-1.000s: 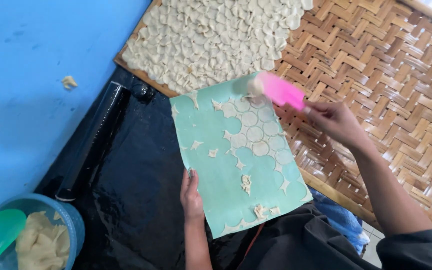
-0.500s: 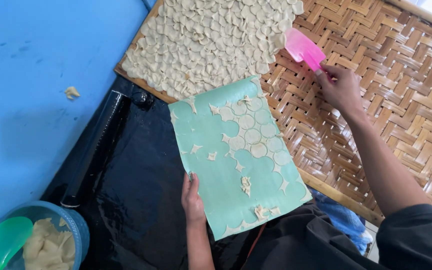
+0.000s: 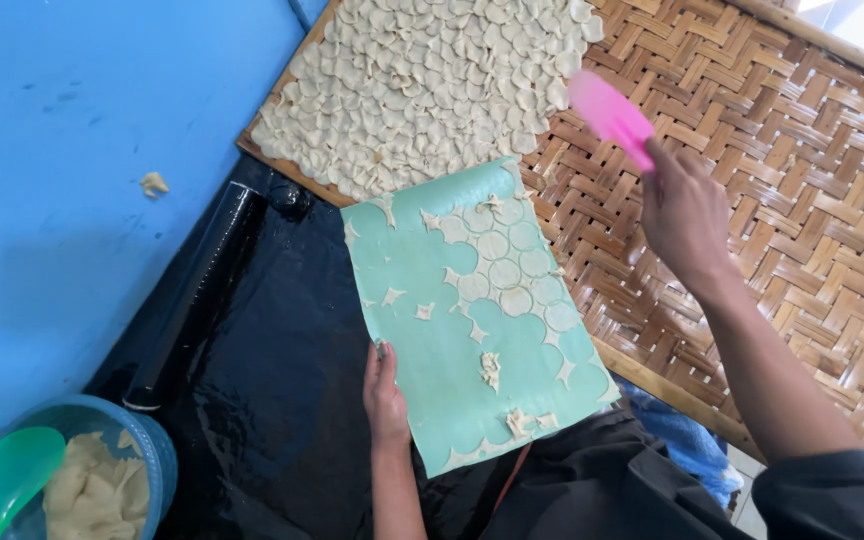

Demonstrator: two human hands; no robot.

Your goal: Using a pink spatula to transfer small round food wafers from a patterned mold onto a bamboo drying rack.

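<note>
At the bottom left of the frame a blue bowl (image 3: 157, 455) holds pale dough and a green spoon (image 3: 14, 470). Just right of it, in the lower middle, the left hand (image 3: 384, 385) lies flat on the left edge of a turquoise sheet (image 3: 432, 280), fingers together and pressing it down rather than closing around anything. The sheet rests on black plastic film (image 3: 272, 380) spread over the tabletop (image 3: 82, 160), which is blue and fills the left of the frame. On the sheet, thin round dough pieces (image 3: 512, 280) cling in rows toward its right side, with torn scraps scattered lower down; its far end touches the edge of a woven bamboo tray (image 3: 812, 180). A black roll (image 3: 192, 290) lies along the left border of the film. Higher, at right of centre, the right hand (image 3: 687, 215) is raised above the tray, its grip closed on a pink scraper (image 3: 610, 115) whose blade is blurred. In the upper middle of the frame, the tray carries a dense layer of small cut dough rounds (image 3: 422, 90). A lone dough scrap (image 3: 154, 183) sits on the tabletop at upper left.
</note>
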